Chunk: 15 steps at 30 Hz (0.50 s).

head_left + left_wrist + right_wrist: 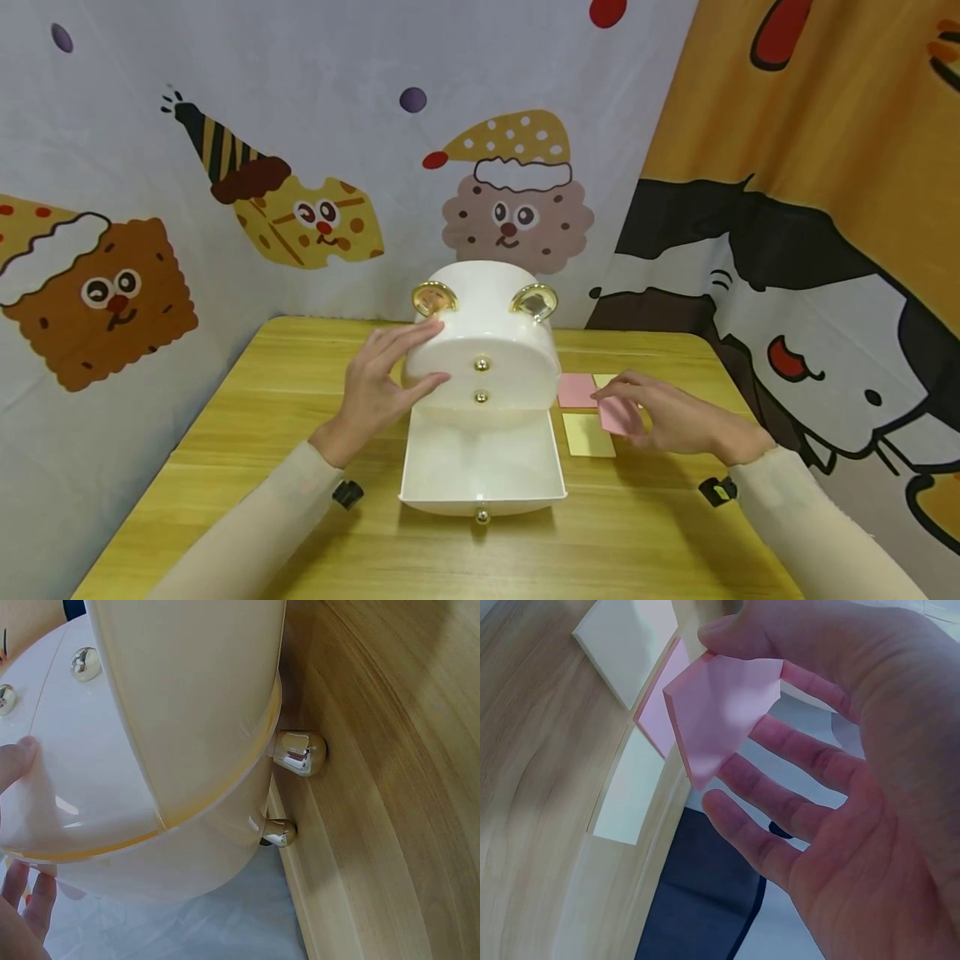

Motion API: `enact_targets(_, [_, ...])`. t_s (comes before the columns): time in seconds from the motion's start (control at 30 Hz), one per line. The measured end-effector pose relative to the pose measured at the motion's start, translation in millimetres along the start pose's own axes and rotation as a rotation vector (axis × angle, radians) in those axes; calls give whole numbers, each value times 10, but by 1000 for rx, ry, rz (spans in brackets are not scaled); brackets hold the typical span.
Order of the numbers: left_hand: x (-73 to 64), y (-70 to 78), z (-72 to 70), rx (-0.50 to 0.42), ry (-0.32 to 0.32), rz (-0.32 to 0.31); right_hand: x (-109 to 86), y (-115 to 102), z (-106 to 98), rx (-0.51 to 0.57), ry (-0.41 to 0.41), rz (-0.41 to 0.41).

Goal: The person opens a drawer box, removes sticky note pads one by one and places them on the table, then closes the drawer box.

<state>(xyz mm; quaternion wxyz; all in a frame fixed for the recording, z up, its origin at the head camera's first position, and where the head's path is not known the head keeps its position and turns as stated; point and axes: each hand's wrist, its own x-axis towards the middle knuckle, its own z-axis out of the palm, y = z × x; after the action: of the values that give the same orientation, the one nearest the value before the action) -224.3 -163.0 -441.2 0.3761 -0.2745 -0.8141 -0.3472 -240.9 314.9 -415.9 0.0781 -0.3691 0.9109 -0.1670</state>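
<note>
A white storage box [483,321] with gold round ears and gold knobs stands on the table, its bottom drawer [483,454] pulled out toward me. My left hand [386,379] holds the box at its left side, thumb [16,761] on the upper drawer front and fingertips around on the side wall. To the right of the box, my right hand [671,417] pinches a pink sticky note pad [716,712] between thumb and fingers, tilted above the table. Below and beside it lie another pink pad [576,390], a yellow pad [587,435] and a partly hidden yellow pad [603,380].
The wooden table [300,517] has its back edge against a cartoon-printed cloth [337,83]. An orange cloth [847,108] hangs at the right. The pulled-out drawer juts over the tabletop between my two forearms. Gold feet [300,752] show under the box.
</note>
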Motion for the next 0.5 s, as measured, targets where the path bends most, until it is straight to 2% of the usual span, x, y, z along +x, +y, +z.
enact_targets(0.5, [-11, -13, 13, 0, 2, 2, -23, 213, 135, 20, 14, -68])
